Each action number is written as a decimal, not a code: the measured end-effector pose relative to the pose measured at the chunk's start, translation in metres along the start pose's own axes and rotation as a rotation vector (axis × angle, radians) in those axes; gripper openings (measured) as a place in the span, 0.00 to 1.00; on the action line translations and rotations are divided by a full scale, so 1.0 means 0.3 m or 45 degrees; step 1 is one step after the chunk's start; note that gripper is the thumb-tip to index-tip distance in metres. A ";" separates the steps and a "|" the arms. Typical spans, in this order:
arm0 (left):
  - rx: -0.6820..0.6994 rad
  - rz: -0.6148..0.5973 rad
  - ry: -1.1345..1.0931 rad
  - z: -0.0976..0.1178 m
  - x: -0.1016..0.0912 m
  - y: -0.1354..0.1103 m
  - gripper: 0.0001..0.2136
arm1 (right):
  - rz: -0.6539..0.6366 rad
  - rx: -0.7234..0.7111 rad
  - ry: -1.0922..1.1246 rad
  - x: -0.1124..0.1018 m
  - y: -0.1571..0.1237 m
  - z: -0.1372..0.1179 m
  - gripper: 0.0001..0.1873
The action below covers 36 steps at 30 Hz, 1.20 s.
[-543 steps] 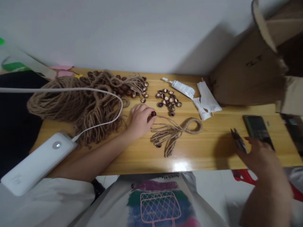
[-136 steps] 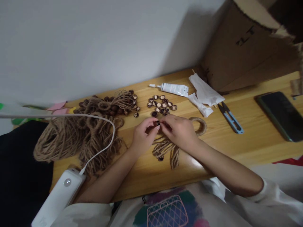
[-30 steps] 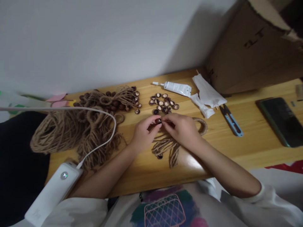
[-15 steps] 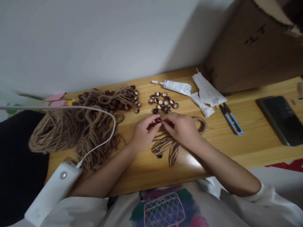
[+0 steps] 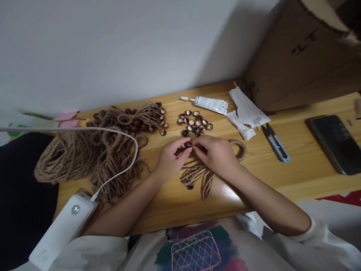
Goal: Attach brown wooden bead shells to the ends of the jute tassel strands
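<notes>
Between the thumb and fingers of my left hand (image 5: 172, 156) is a small dark brown nut shell (image 5: 187, 144). My right hand (image 5: 216, 150) meets it from the right, its fingertips pinched at the shell's edge; whatever they grip is too small to make out. Under my right hand lies a twine-wrapped ring (image 5: 240, 150), partly covered, and loose twine cords (image 5: 207, 184) fan out below on the table. One dark shell (image 5: 190, 186) sits at the cords' ends. Just beyond my fingertips is a cluster of halved shells (image 5: 191, 122) with pale insides.
Left are a twine bundle (image 5: 67, 156), more twine rings and shells, and a white power bank (image 5: 63, 229) with its cable. A glue tube (image 5: 211, 104), white wrappers (image 5: 248, 107), blue thread snips (image 5: 276, 143), a phone (image 5: 335, 143) and a cardboard box (image 5: 304, 60) lie beyond and right.
Both hands hold nearly the same place, with only a slight shift of the fingertips at the shell. The power bank's display reads differently.
</notes>
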<state>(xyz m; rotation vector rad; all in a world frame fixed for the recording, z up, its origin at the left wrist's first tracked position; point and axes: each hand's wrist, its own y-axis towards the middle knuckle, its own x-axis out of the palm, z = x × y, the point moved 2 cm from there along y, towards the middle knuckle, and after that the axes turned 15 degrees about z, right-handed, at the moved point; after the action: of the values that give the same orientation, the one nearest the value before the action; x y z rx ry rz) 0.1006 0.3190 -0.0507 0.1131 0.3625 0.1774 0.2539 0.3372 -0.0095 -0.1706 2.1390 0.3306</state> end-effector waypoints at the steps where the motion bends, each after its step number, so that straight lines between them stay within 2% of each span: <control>1: -0.003 0.004 -0.001 0.000 0.000 0.000 0.13 | 0.007 -0.004 0.003 0.000 0.000 0.000 0.08; 36: 0.018 0.008 -0.017 0.005 -0.001 0.000 0.12 | -0.032 -0.021 -0.054 0.000 -0.001 -0.005 0.10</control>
<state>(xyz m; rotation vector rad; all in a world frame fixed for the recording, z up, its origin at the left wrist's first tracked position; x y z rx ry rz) 0.1009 0.3187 -0.0491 0.1291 0.3500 0.1803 0.2529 0.3365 -0.0087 -0.1983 2.0913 0.3345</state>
